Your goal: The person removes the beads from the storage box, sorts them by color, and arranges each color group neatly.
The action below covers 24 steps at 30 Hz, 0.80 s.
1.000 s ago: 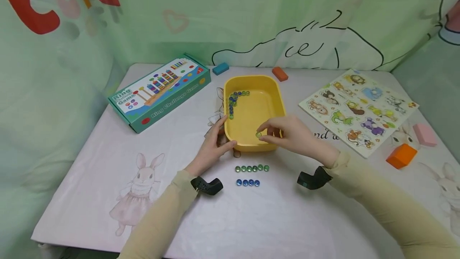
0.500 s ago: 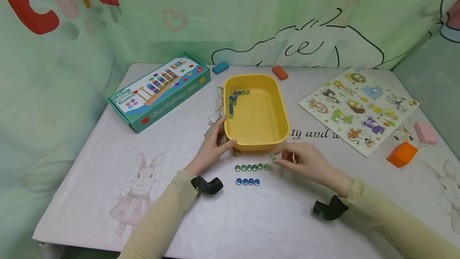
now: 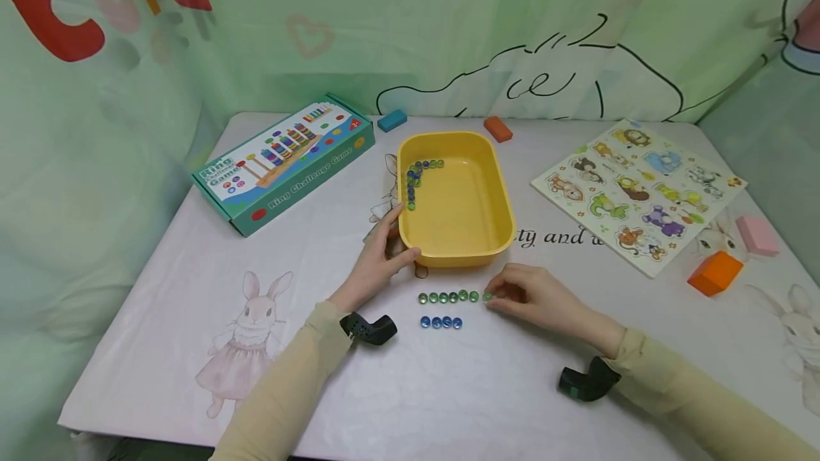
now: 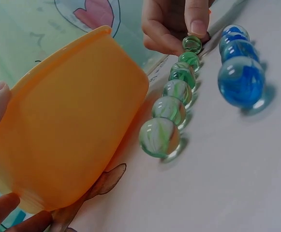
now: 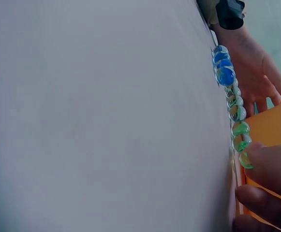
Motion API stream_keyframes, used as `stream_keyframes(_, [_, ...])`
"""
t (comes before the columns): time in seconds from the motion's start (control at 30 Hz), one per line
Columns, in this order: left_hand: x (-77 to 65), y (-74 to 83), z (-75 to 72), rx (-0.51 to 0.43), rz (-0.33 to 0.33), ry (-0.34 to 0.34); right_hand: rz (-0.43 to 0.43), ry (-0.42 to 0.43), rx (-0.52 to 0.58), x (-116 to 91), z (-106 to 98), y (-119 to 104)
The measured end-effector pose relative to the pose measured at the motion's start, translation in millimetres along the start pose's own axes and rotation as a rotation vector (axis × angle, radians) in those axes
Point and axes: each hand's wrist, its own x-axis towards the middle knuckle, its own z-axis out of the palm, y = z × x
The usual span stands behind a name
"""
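My right hand [image 3: 538,297] pinches a green marble [image 4: 192,44] between thumb and fingers at the right end of a row of green marbles [image 3: 453,297]. That marble touches the table, close beside the last one in the row. A shorter row of blue marbles [image 3: 442,322] lies nearer me. My left hand [image 3: 378,258] holds the near left corner of a yellow plastic tub [image 3: 464,260], thumb at the rim and fingers along the outer wall. Inside the tub, several green and blue marbles [image 3: 411,191] line the left and far walls.
A Ring Challenge Game box [image 3: 288,162] lies at the back left. Blue [image 3: 392,120] and orange-red [image 3: 497,129] blocks sit behind the tub. To the right are an animal puzzle board [image 3: 640,191], an orange block [image 3: 715,273] and a pink block [image 3: 758,235].
My right hand has carried the green marble out from over the tub, toward me, and down to the end of the green row. The left hand has stayed on the tub.
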Motion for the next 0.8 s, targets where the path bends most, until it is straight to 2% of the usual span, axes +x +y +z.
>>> stream_keyframes(0.17, [6.9,-22.9,2.9,0.007,0.006,0.022,0.063,-0.035,-0.022,2,0,-3])
stream_keyframes(0.5, [6.0,-25.5,3.3,0.019,0.036,0.040,0.088,-0.101,-0.032,5,-7,-8])
stream_keyframes(0.67, [6.2,-25.2,3.0,0.025,0.033,0.035,0.049,-0.160,-0.038,16,-25,-19])
stream_keyframes(0.8, [6.0,-24.5,3.2,0.033,0.026,0.036,-0.036,-0.257,-0.070,31,-40,-35])
